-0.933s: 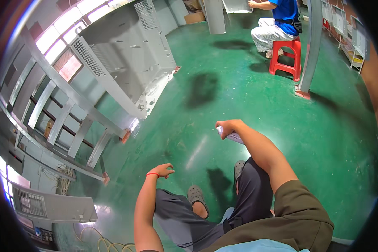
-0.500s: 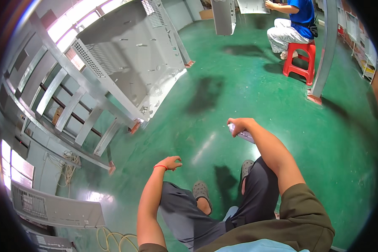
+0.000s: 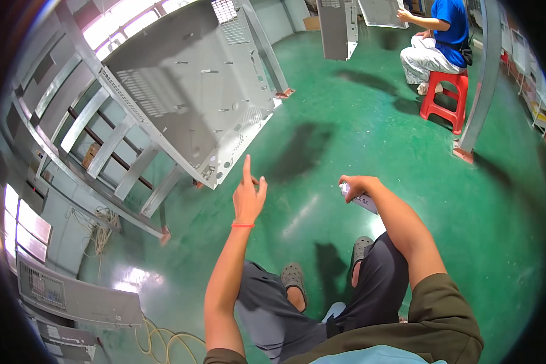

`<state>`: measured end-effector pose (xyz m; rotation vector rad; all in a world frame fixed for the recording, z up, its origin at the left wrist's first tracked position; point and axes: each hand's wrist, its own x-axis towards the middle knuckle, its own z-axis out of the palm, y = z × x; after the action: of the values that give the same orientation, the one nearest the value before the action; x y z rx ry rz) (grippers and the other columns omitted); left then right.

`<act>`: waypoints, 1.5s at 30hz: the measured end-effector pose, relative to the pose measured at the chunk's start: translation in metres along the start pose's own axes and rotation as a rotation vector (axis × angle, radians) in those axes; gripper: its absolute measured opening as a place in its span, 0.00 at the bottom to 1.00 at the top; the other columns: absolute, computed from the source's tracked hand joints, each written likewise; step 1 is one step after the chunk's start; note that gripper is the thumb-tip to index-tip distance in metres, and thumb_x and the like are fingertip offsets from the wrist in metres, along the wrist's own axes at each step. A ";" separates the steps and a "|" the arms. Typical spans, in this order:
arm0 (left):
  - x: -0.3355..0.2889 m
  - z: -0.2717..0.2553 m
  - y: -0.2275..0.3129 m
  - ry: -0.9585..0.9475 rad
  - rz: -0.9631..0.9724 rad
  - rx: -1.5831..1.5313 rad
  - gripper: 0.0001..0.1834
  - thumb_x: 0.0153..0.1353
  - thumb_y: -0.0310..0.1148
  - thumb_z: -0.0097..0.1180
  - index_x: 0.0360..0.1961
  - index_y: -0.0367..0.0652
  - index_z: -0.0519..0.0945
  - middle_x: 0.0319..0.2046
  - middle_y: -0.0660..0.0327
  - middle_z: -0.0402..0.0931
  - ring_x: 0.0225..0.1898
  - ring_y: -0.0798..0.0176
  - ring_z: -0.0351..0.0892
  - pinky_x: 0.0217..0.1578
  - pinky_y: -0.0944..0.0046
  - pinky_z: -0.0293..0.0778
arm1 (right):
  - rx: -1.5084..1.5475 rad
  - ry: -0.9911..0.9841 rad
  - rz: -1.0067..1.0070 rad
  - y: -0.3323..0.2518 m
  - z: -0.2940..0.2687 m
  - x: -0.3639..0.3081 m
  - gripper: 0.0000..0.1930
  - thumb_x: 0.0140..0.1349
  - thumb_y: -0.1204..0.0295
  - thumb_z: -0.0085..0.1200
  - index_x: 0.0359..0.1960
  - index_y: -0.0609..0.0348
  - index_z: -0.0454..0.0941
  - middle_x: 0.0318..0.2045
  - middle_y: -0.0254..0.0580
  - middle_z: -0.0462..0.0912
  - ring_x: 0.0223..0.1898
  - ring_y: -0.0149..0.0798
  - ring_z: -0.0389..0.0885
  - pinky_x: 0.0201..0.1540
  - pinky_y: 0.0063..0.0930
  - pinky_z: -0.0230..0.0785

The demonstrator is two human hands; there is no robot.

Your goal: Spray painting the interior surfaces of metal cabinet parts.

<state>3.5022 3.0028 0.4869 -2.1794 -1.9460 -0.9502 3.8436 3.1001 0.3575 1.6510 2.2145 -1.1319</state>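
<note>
My left hand (image 3: pixel 248 197) is raised in front of me, its index finger stretched out toward a large grey sheet-metal housing (image 3: pixel 182 73). The fingertip appears near the housing's lower corner; I cannot tell whether it touches. Nothing is in that hand. On the right, my right hand (image 3: pixel 359 185) is wrapped round the top of a pale spray can (image 3: pixel 366 202), held tilted over the floor. The housing has its hollow inside toward me, with slotted vents, small tabs and round holes along its bright lower edge.
Steel frame posts (image 3: pixel 484 79) stand on the green floor. A co-worker in blue (image 3: pixel 449 30) sits on a red stool (image 3: pixel 446 97), touching a hanging panel (image 3: pixel 382 12). Another grey panel (image 3: pixel 79 291), a yellow hose (image 3: pixel 158 340) and coiled cable (image 3: pixel 102 230) are at the left.
My left hand has risen and reached forward, its index finger now extended. The housing has turned a little and its near corner sits further right. The spray can stays in my right hand.
</note>
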 end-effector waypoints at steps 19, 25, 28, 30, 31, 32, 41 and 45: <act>0.014 0.021 0.035 0.144 -0.244 0.157 0.54 0.67 0.38 0.59 0.85 0.49 0.37 0.22 0.52 0.83 0.28 0.39 0.86 0.35 0.42 0.81 | 0.619 1.255 -1.051 -0.162 -0.089 -0.081 0.37 0.58 0.71 0.72 0.71 0.42 0.70 0.54 0.52 0.78 0.52 0.54 0.82 0.55 0.45 0.78; 0.002 0.010 0.045 0.071 -0.204 0.115 0.56 0.68 0.40 0.59 0.85 0.50 0.34 0.25 0.47 0.83 0.30 0.36 0.85 0.35 0.41 0.80 | 0.458 1.603 -1.242 -0.264 -0.167 -0.144 0.38 0.56 0.75 0.73 0.69 0.41 0.74 0.51 0.53 0.77 0.48 0.58 0.83 0.51 0.46 0.79; -0.002 0.005 0.059 0.040 -0.231 0.086 0.55 0.68 0.40 0.59 0.85 0.49 0.35 0.30 0.44 0.84 0.33 0.36 0.86 0.37 0.41 0.81 | 0.372 1.726 -1.212 -0.287 -0.194 -0.158 0.35 0.55 0.75 0.73 0.67 0.43 0.76 0.50 0.53 0.76 0.47 0.60 0.83 0.51 0.47 0.79; -0.007 0.004 0.067 0.015 -0.248 0.090 0.54 0.69 0.40 0.57 0.85 0.48 0.35 0.38 0.44 0.86 0.36 0.39 0.88 0.40 0.42 0.83 | 0.373 1.750 -1.252 -0.295 -0.204 -0.165 0.33 0.55 0.75 0.73 0.65 0.43 0.78 0.50 0.55 0.75 0.47 0.60 0.82 0.51 0.49 0.79; -0.010 0.003 0.069 0.027 -0.242 0.088 0.55 0.69 0.40 0.58 0.85 0.47 0.34 0.39 0.43 0.86 0.37 0.38 0.88 0.41 0.42 0.83 | 0.365 1.760 -1.272 -0.298 -0.206 -0.166 0.34 0.56 0.75 0.73 0.66 0.43 0.78 0.49 0.55 0.75 0.47 0.60 0.82 0.51 0.49 0.78; -0.012 0.001 0.068 0.016 -0.250 0.074 0.55 0.69 0.40 0.58 0.85 0.48 0.34 0.39 0.42 0.86 0.37 0.38 0.88 0.41 0.42 0.83 | 0.357 1.770 -1.292 -0.301 -0.208 -0.167 0.34 0.56 0.75 0.73 0.66 0.43 0.78 0.49 0.55 0.75 0.46 0.60 0.82 0.51 0.49 0.78; -0.033 -0.013 0.040 0.010 -0.319 -0.074 0.58 0.66 0.40 0.60 0.85 0.57 0.32 0.33 0.44 0.86 0.37 0.36 0.87 0.42 0.42 0.82 | 0.480 1.845 -1.274 -0.321 -0.191 -0.175 0.32 0.59 0.77 0.71 0.66 0.54 0.75 0.49 0.53 0.76 0.45 0.53 0.83 0.48 0.42 0.79; -0.046 -0.023 0.030 0.060 -0.319 -0.238 0.56 0.65 0.36 0.61 0.85 0.59 0.36 0.29 0.47 0.84 0.29 0.42 0.86 0.37 0.47 0.83 | 0.406 1.785 -1.312 -0.332 -0.183 -0.180 0.34 0.57 0.77 0.72 0.67 0.48 0.76 0.49 0.53 0.75 0.46 0.56 0.81 0.50 0.46 0.77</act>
<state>3.5203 2.9462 0.4933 -1.9521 -2.3015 -1.3391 3.6766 3.0468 0.7383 1.0457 4.7991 0.5619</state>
